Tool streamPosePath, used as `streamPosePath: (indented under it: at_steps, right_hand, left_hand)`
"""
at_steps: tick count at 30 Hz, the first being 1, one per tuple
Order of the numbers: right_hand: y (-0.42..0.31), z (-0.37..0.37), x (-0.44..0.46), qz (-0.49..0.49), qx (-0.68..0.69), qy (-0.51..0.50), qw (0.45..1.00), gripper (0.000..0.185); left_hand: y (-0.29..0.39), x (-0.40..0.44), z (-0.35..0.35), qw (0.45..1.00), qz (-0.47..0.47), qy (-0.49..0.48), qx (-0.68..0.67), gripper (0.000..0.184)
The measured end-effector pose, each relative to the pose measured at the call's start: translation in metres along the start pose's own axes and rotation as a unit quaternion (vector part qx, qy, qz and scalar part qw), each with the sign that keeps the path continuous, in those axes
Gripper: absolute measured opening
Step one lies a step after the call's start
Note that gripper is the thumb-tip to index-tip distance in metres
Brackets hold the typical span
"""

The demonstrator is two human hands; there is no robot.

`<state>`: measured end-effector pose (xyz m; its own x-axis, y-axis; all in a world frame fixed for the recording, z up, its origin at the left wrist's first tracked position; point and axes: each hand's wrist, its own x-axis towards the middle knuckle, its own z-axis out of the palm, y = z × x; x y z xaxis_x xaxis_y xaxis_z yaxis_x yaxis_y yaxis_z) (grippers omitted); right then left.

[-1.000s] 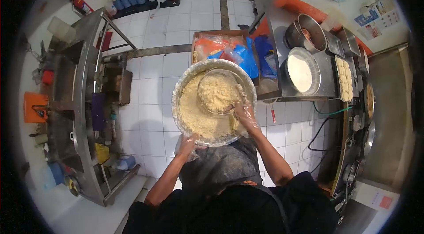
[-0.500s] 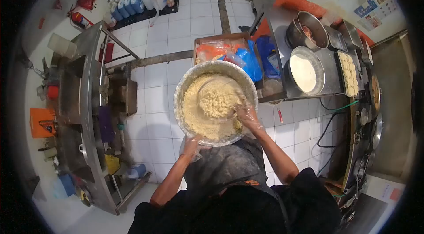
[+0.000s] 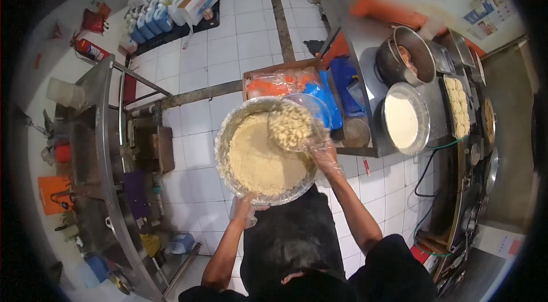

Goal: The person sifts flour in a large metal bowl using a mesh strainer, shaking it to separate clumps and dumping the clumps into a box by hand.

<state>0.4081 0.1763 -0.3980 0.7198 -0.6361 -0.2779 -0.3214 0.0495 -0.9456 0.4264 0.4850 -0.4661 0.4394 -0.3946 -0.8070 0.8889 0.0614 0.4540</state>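
Note:
A large metal bowl (image 3: pixel 224 168) is held in front of me, with pale yellow crumbly mix (image 3: pixel 260 168) inside. My left hand (image 3: pixel 245 211), in a clear plastic glove, grips the bowl's near rim at the lower left. Also gloved, my right hand (image 3: pixel 324 156) is closed on the edge of a round sieve (image 3: pixel 291 125) full of clumpy mix. The sieve is over the bowl's upper right part and reaches past its rim. Its mesh is blurred.
Beyond the bowl is a cardboard box (image 3: pixel 248 82) with orange and blue bags. On the right, a steel table (image 3: pixel 371 45) carries a pot (image 3: pixel 419 54), a basin of white powder (image 3: pixel 402 119) and a dough tray (image 3: pixel 456 108). A steel rack (image 3: pixel 105 159) stands left.
The sieve has moved up and right from inside the bowl to its right rim, with my right hand. My left hand keeps its hold on the rim. The whole view has shifted.

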Motion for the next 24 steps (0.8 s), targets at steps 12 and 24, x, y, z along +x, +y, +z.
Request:
streamPosePath:
  at_steps: [12, 24]
  right_hand:
    - [0.099, -0.019, 0.16, -0.204, -0.427, 0.16, 0.866, 0.031]
    - [0.054, -0.015, 0.167, -0.307, -0.349, 0.084, 0.881, 0.036]
  left_hand:
    - [-0.079, 0.027, -0.015, 0.997, -0.011, 0.066, 0.026, 0.04]
    - [-0.075, 0.028, 0.0, 0.997, 0.009, 0.067, -0.041, 0.043]
